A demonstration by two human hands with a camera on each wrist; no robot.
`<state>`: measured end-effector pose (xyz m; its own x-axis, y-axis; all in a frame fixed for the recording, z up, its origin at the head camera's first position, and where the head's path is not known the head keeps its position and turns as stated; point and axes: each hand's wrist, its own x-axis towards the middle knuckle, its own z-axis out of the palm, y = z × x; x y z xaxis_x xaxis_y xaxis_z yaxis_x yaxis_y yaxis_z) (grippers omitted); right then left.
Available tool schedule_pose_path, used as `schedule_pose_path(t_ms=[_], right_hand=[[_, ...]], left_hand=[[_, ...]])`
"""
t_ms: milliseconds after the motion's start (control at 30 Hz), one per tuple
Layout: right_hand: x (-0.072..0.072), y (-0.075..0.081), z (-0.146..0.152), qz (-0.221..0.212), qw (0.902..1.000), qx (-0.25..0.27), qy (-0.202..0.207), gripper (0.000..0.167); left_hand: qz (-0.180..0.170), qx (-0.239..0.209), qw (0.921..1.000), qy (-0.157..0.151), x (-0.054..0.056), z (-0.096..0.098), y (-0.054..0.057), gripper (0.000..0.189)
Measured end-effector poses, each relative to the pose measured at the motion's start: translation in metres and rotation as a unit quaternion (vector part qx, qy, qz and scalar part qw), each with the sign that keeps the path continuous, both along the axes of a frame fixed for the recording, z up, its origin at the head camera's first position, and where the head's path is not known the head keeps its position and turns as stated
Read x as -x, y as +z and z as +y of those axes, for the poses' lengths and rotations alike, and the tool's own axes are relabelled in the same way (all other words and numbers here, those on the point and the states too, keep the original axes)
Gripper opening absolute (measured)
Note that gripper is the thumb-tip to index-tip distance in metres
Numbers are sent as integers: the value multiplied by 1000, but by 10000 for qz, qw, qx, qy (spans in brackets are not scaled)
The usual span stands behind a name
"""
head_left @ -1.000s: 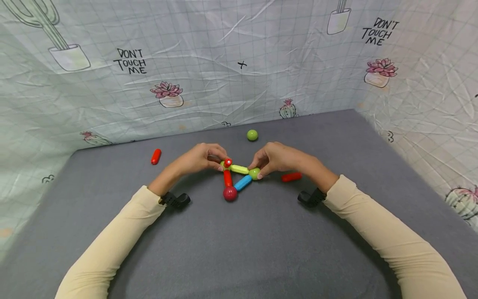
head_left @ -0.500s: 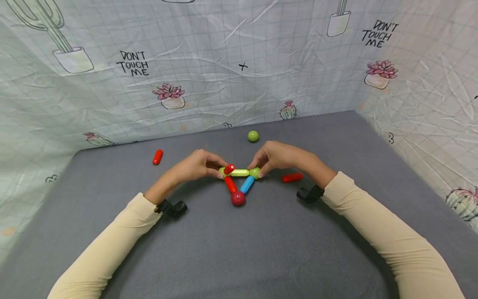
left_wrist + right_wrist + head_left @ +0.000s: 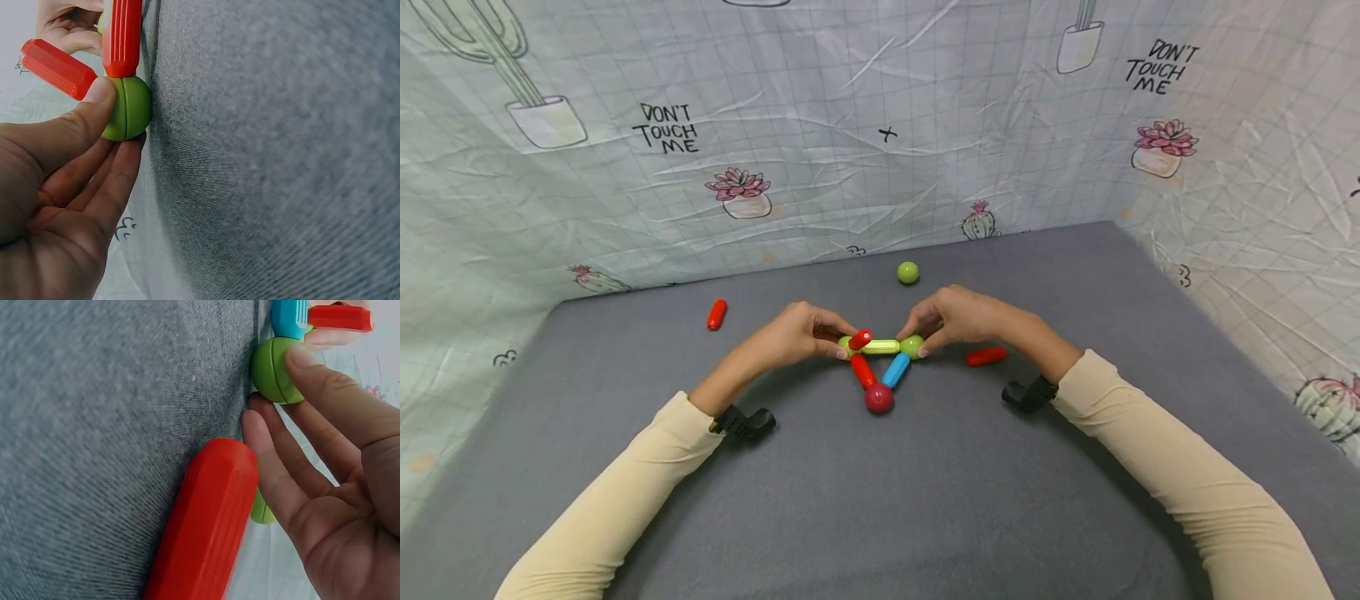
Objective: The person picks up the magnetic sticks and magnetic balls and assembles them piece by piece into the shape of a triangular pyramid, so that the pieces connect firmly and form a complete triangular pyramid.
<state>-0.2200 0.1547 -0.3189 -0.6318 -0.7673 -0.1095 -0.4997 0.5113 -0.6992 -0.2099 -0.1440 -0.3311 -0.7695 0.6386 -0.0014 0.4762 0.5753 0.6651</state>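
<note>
A triangle of toy rods and balls lies on the grey table in the head view. Its far side is a yellow-green rod (image 3: 882, 347). A red rod (image 3: 863, 372) and a blue rod (image 3: 897, 370) run from there to a dark red ball (image 3: 878, 398) at the near corner. My left hand (image 3: 805, 335) pinches the left green ball (image 3: 128, 109) between thumb and fingers. From that ball a second red rod (image 3: 59, 67) sticks up at a slant. My right hand (image 3: 955, 323) pinches the right green ball (image 3: 275, 370) the same way.
A loose red rod (image 3: 987, 357) lies just under my right wrist. Another loose red rod (image 3: 717, 315) lies at the far left, and a loose green ball (image 3: 907, 272) sits behind the triangle. A printed cloth (image 3: 850, 167) hangs along the table's back edge.
Over the second, the triangle turned: its left green ball came nearer and the dark red ball shifted right and nearer. Both hands kept their pinch; little moved in the last half second.
</note>
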Motion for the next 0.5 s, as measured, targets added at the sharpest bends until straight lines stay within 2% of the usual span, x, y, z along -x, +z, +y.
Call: schedule_pose_path(t_ms=[233, 333, 500], right_hand=[[-9, 3, 6, 444, 9985, -200, 267, 42], [-15, 6, 14, 529, 9981, -248, 201, 47], [-22, 5, 35, 643, 9976, -256, 41, 43]], left_hand=[[-13, -81, 10000, 41, -2, 0, 1, 27], [6, -99, 9999, 53, -2, 0, 0, 27], [-5, -61, 9999, 103, -2, -1, -1, 28]])
